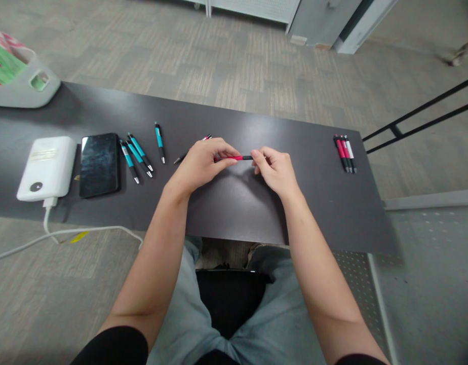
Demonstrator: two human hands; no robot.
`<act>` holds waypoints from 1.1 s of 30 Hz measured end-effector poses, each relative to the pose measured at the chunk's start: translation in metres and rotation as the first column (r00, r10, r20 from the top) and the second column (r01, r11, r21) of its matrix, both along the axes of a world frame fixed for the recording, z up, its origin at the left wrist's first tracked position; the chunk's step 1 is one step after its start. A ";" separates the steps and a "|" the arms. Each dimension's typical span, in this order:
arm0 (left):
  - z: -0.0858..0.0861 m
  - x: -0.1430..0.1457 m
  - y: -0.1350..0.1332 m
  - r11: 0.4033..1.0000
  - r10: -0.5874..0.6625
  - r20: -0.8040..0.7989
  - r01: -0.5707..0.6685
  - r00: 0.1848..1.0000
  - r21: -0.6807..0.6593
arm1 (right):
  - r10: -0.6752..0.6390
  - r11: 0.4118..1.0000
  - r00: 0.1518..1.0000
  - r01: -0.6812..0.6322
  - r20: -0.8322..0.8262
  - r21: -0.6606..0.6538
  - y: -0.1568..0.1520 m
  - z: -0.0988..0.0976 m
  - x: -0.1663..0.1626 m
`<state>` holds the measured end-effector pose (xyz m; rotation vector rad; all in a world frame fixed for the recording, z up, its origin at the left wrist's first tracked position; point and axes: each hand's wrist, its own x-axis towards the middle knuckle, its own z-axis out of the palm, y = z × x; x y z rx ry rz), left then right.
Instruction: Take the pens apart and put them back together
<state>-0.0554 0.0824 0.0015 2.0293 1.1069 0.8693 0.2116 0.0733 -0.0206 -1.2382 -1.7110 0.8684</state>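
Note:
Both hands hold one red and black pen (236, 158) level above the middle of the dark table (234, 203). My left hand (203, 165) is closed round its left end and my right hand (274, 170) pinches its right end. Just behind my left hand another pen (183, 157) lies on the table, its red tip showing past my fingers. Several teal and black pens (137, 154) lie to the left, one of them (160, 143) apart from the group.
Three red and white pens (345, 153) lie near the table's right end. A black phone (99, 165) and a white power bank (47, 167) with a cable (67, 233) sit at the left. A grey basket (17, 71) stands at the far left corner.

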 end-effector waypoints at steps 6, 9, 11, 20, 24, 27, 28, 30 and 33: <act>-0.003 0.000 0.002 0.999 0.013 -0.017 -0.013 1.000 -0.030 | 0.036 0.997 0.998 -0.033 -0.047 0.063 0.005 -0.004 0.005; -0.005 0.001 0.004 1.000 0.004 -0.056 -0.005 0.998 -0.010 | -0.023 0.998 0.999 0.020 0.045 0.053 0.005 -0.004 0.003; -0.005 0.001 0.005 1.000 0.000 -0.074 0.002 0.997 0.016 | -0.032 0.998 0.999 0.029 0.044 0.051 0.005 -0.003 0.003; -0.006 0.001 0.004 1.000 0.016 -0.084 -0.014 0.996 0.024 | 0.008 0.998 0.997 -0.012 0.073 0.061 0.005 -0.005 0.003; -0.005 0.003 0.003 0.996 0.016 -0.116 -0.005 0.993 0.092 | 0.012 0.996 0.991 -0.024 0.131 0.091 0.005 -0.005 0.000; -0.004 0.003 0.002 0.990 0.019 -0.143 0.001 0.990 0.138 | 0.042 0.991 0.989 -0.059 0.142 0.118 0.005 -0.001 -0.003; -0.004 0.003 0.002 0.987 0.030 -0.163 -0.004 0.986 0.160 | 0.042 0.991 0.989 -0.059 0.141 0.120 0.004 0.000 -0.004; -0.006 0.004 0.000 0.975 0.071 -0.205 -0.025 0.976 0.221 | 0.024 0.993 0.990 -0.040 0.137 0.113 0.003 0.002 -0.006; -0.007 0.007 -0.002 0.950 0.136 -0.235 -0.060 0.962 0.306 | 0.002 0.996 0.992 -0.013 0.127 0.089 0.002 0.003 -0.009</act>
